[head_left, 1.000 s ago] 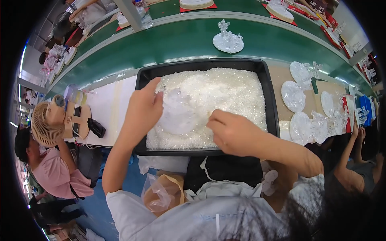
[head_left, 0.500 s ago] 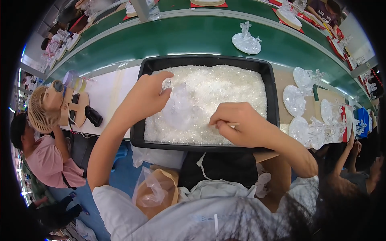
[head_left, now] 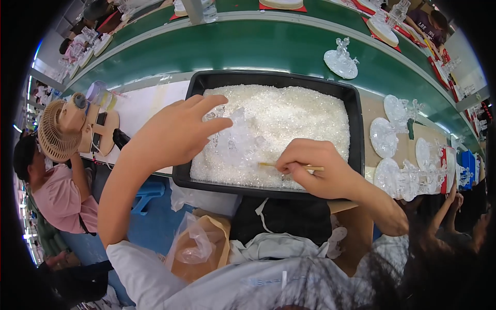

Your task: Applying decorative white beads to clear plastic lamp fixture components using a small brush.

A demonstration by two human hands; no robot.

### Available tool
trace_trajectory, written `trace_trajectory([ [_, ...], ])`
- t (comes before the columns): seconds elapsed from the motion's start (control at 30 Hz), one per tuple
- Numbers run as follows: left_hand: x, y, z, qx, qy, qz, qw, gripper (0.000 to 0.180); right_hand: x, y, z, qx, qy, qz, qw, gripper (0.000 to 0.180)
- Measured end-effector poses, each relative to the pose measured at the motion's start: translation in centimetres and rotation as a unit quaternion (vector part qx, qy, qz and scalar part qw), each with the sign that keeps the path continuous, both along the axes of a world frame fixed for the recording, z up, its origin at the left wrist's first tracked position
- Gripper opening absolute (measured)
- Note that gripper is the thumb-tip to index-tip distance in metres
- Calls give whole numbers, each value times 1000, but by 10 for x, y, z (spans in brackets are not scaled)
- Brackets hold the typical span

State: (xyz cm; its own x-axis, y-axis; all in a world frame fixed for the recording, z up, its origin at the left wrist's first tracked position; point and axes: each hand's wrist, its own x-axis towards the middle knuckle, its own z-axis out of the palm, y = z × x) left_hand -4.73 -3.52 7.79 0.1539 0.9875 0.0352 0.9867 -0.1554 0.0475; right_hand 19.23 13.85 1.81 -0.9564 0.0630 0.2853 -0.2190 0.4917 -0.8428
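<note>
A black tray [head_left: 356, 124] in front of me holds a bed of white, glittering granules [head_left: 289, 113]. Over its left part, my left hand [head_left: 178, 129] is curled round the figure end of a clear ornament with a round, frosted base [head_left: 235, 139]. The base lies on or just above the granules; its contact with them is hard to see, and the palm hides part of the figure. My right hand [head_left: 320, 165] pinches a thin wooden stick [head_left: 312, 168]. The stick's tip points left toward the base, close to its lower right edge.
Several clear ornaments [head_left: 385, 137] stand on the board to the right. Another ornament [head_left: 341, 59] rests on the green surface [head_left: 248, 46] beyond the tray. At the left are a beige fan [head_left: 57, 132] and a seated person in pink. An open cardboard box [head_left: 206, 243] sits below the tray.
My left hand has turned, with thumb and forefinger farther apart. The right hand has moved slightly down, and the stick shows more. The ornament on the green surface has shifted right.
</note>
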Motion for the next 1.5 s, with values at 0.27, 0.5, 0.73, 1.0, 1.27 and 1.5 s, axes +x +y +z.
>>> trace_trajectory([
  [0.27, -2, 11, -24, 65, 199, -144, 967, 9, 8, 10, -10, 23, -105, 96, 990, 18],
  [0.5, 4, 4, -28, 57, 207, -135, 967, 9, 12, 7, -1, -25, -17, -2, 1000, 19],
  [0.73, 9, 13, -28, 51, 173, -138, 974, 13, 4, -5, -10, -14, -75, 67, 995, 21],
  [1.0, 15, 9, -30, 52, 161, -124, 978, 14, 4, -10, -11, -34, -81, 84, 993, 24],
  [1.27, 31, 4, -30, 19, 147, -83, 985, 27, 15, -5, -1, -35, 17, -4, 999, 20],
  [1.5, 47, -7, -19, 135, -100, 150, 974, 43, 11, 38, 0, 103, 65, -250, 961, 14],
])
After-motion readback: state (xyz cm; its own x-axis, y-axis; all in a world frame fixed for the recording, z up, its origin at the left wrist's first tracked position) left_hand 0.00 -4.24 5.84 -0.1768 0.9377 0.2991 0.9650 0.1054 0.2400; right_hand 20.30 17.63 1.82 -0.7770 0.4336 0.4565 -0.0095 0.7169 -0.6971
